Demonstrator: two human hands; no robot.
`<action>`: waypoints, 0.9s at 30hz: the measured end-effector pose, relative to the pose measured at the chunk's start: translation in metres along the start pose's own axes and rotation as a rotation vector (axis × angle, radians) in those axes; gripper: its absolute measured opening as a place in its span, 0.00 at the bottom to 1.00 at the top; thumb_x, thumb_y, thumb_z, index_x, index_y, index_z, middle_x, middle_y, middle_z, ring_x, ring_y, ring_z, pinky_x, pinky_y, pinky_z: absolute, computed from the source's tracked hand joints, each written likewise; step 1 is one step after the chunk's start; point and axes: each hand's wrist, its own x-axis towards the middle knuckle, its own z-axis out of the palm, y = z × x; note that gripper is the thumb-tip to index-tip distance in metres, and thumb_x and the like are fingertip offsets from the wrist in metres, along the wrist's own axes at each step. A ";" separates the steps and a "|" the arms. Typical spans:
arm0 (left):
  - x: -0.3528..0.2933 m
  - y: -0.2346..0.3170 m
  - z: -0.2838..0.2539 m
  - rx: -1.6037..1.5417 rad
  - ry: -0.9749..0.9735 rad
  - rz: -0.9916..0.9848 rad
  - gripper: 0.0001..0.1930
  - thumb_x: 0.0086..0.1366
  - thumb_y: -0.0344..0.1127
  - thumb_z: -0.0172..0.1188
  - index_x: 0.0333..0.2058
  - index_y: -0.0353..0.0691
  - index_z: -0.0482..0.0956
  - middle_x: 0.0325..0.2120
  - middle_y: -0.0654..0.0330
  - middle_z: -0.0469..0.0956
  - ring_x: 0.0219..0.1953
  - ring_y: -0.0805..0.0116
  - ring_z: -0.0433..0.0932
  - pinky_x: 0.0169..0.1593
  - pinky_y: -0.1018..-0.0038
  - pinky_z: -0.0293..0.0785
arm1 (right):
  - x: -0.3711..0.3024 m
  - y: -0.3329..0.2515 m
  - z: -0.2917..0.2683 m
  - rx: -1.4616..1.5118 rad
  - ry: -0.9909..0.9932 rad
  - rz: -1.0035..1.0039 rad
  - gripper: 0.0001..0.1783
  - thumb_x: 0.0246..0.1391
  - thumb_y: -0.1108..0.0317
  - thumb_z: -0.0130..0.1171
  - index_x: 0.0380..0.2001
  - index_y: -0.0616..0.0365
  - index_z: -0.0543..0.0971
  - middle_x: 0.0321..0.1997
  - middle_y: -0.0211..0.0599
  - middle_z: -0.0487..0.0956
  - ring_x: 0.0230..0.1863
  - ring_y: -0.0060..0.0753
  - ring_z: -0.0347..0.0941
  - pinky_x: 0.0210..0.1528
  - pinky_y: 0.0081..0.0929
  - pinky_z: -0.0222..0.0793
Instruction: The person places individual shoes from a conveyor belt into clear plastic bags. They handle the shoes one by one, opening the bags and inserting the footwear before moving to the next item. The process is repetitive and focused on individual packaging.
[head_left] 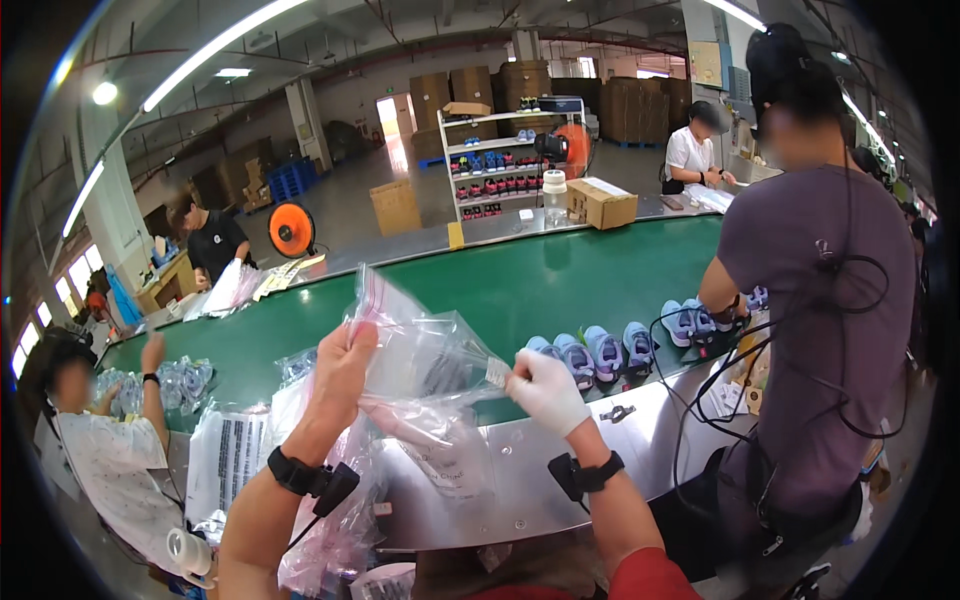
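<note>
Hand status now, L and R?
Left hand: closed, gripping a clear bag near its top.
Right hand, gloved: closed, pinching the bag's other side.

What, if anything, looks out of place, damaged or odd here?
No spill or damage stands out. One mismatch: the right hand wears a white glove, while the left hand, on the same clear bag, is bare. Crumpled plastic bags also lie in a loose, untidy heap toward the lower left.
</note>
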 end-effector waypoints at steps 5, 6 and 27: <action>-0.004 -0.004 0.011 0.255 0.110 0.257 0.11 0.68 0.37 0.52 0.28 0.37 0.73 0.21 0.74 0.66 0.25 0.85 0.59 0.27 0.84 0.57 | -0.016 -0.094 0.000 -0.405 0.459 -0.558 0.13 0.36 0.73 0.61 0.31 0.57 0.73 0.29 0.39 0.74 0.37 0.46 0.72 0.44 0.35 0.69; -0.006 -0.001 0.019 0.250 0.090 0.281 0.11 0.68 0.36 0.52 0.29 0.35 0.72 0.22 0.74 0.68 0.26 0.85 0.61 0.28 0.84 0.59 | -0.013 -0.097 0.007 -0.388 0.315 -0.673 0.12 0.37 0.71 0.60 0.30 0.57 0.74 0.30 0.39 0.75 0.39 0.46 0.72 0.45 0.36 0.68; 0.012 -0.003 -0.002 0.902 0.107 0.404 0.12 0.63 0.34 0.56 0.25 0.32 0.68 0.16 0.42 0.67 0.21 0.40 0.66 0.22 0.65 0.61 | 0.002 -0.061 0.038 0.161 -0.485 -0.349 0.12 0.51 0.68 0.53 0.38 0.62 0.78 0.31 0.42 0.80 0.32 0.35 0.78 0.38 0.28 0.72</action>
